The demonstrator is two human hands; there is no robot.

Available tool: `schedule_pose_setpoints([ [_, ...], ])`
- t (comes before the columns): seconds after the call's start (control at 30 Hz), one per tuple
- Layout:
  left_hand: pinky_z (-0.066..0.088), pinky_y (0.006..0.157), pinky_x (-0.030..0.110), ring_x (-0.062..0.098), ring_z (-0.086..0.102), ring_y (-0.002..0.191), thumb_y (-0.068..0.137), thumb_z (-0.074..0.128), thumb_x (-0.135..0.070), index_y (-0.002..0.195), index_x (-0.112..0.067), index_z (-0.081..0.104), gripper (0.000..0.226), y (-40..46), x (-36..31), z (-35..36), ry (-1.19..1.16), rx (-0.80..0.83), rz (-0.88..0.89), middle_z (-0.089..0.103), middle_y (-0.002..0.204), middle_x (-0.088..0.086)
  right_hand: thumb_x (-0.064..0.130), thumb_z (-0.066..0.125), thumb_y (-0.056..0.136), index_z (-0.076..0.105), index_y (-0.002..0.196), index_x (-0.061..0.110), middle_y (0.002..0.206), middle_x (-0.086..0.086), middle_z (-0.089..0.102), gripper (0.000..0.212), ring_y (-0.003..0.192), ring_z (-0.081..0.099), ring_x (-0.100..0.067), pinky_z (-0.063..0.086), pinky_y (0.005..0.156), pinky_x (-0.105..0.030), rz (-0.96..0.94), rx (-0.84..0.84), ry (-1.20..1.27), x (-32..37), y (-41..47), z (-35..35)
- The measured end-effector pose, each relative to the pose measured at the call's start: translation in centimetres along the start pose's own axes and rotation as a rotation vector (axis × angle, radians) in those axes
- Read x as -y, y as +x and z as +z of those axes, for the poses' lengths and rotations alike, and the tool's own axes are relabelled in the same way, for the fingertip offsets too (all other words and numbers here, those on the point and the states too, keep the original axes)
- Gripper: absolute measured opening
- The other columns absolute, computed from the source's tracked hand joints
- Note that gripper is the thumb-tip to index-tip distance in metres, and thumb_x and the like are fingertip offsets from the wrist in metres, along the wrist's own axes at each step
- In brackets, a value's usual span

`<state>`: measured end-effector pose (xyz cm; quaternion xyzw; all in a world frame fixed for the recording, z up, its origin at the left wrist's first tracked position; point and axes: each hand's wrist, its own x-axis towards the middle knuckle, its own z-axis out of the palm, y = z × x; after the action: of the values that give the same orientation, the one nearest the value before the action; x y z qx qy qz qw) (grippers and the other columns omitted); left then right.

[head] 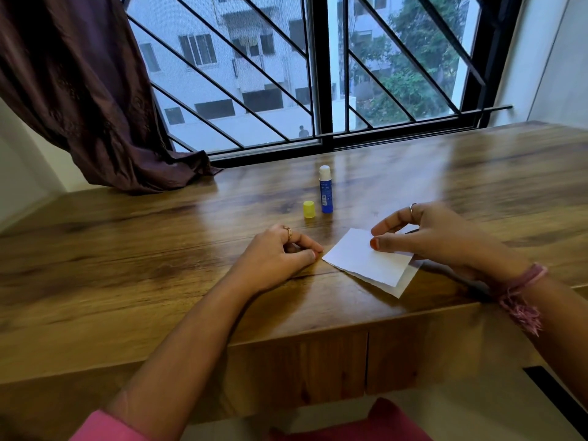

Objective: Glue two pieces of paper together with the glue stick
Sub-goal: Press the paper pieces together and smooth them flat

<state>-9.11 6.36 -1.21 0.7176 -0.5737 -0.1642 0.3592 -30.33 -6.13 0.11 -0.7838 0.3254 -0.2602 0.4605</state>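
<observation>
Right hand (pixel 426 237) over top paper (pixel 362 262), thumb touching, grip loose; left hand (pixel 280 253) curled, empty; glue stick (pixel 325 190) upright, far-left, nearer left.

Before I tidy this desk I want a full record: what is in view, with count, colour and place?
glue stick: one, blue with white tip, uncapped, upright mid-desk
cap: one, yellow, on the desk just left of the glue stick
papers: two, white, stacked with the lower one peeking out at the near right, near the front edge
desk: one, brown wood, below the window
curtain: one, dark brown, far left, its hem on the desk
window: one, black frame and bars, behind the desk
left hand: loosely curled, resting on the desk left of the papers, ring
right hand: fingers over the top paper's far right corner, ring, pink wrist thread
</observation>
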Motion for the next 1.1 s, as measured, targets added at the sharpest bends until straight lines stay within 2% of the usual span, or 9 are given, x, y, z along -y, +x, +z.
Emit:
schedule_pose_setpoints([
  [0.17,0.046,0.072,0.021,0.010,0.056,0.080,0.083,0.066,-0.023,0.090,-0.033,0.073,0.013,-0.04,-0.10,-0.04,-0.004,0.003,0.000,0.054,0.093,0.000,0.022,0.078,0.072,0.074,0.079,0.021,0.092,0.000,0.070,0.009,0.077,0.069,-0.013,0.060,0.072,-0.036,-0.016,-0.001,-0.032,0.01,-0.01,-0.02],
  [0.5,0.042,0.068,0.020,0.009,0.055,0.082,0.084,0.066,-0.025,0.091,-0.032,0.073,0.012,0.04,-0.11,-0.07,0.000,0.011,-0.012,0.056,0.096,0.000,0.024,0.077,0.074,0.073,0.084,0.021,0.094,0.003,0.069,0.011,0.077,0.068,-0.010,0.058,0.065,-0.026,-0.032,0.010,-0.098,0.05,0.08,-0.12],
  [0.67,0.041,0.067,0.020,0.008,0.056,0.080,0.083,0.066,-0.023,0.090,-0.032,0.073,0.013,0.00,-0.20,-0.06,-0.012,0.010,-0.014,0.056,0.094,0.000,0.024,0.076,0.075,0.073,0.085,0.021,0.092,0.005,0.070,0.011,0.069,0.068,-0.003,0.053,0.054,-0.017,-0.036,0.013,-0.103,0.01,-0.03,-0.15],
  [0.8,0.041,0.067,0.021,0.006,0.055,0.075,0.083,0.066,-0.024,0.088,-0.034,0.073,0.013,-0.08,-0.16,-0.02,0.000,-0.008,-0.003,0.056,0.087,-0.003,0.024,0.076,0.074,0.074,0.084,0.020,0.088,0.004,0.071,0.011,0.067,0.068,-0.003,0.055,0.059,-0.022,-0.047,-0.011,-0.119,-0.01,-0.14,-0.08],
  [0.83,0.041,0.067,0.021,0.005,0.055,0.075,0.082,0.066,-0.024,0.088,-0.034,0.073,0.013,-0.08,-0.13,-0.02,0.003,-0.008,-0.001,0.056,0.087,-0.003,0.024,0.076,0.075,0.074,0.084,0.020,0.088,0.005,0.071,0.010,0.066,0.067,-0.001,0.055,0.057,-0.019,-0.053,-0.014,-0.126,0.01,-0.15,-0.06],
  [0.93,0.044,0.070,0.022,0.006,0.056,0.079,0.081,0.068,-0.026,0.087,-0.035,0.073,0.012,-0.10,-0.05,-0.03,0.000,-0.002,0.001,0.056,0.090,-0.003,0.022,0.076,0.076,0.073,0.084,0.020,0.090,0.005,0.069,0.010,0.061,0.065,0.005,0.045,0.048,-0.009,-0.067,-0.017,-0.130,0.02,-0.22,0.02],
  [1.1,0.047,0.079,0.025,0.008,0.056,0.085,0.081,0.068,-0.030,0.086,-0.038,0.072,0.011,-0.10,-0.08,-0.06,0.020,0.013,0.010,0.055,0.094,-0.001,0.021,0.076,0.076,0.074,0.086,0.017,0.093,0.004,0.068,0.011,0.062,0.064,0.006,0.046,0.048,-0.009,-0.062,-0.023,-0.125,0.01,-0.26,0.07],
])
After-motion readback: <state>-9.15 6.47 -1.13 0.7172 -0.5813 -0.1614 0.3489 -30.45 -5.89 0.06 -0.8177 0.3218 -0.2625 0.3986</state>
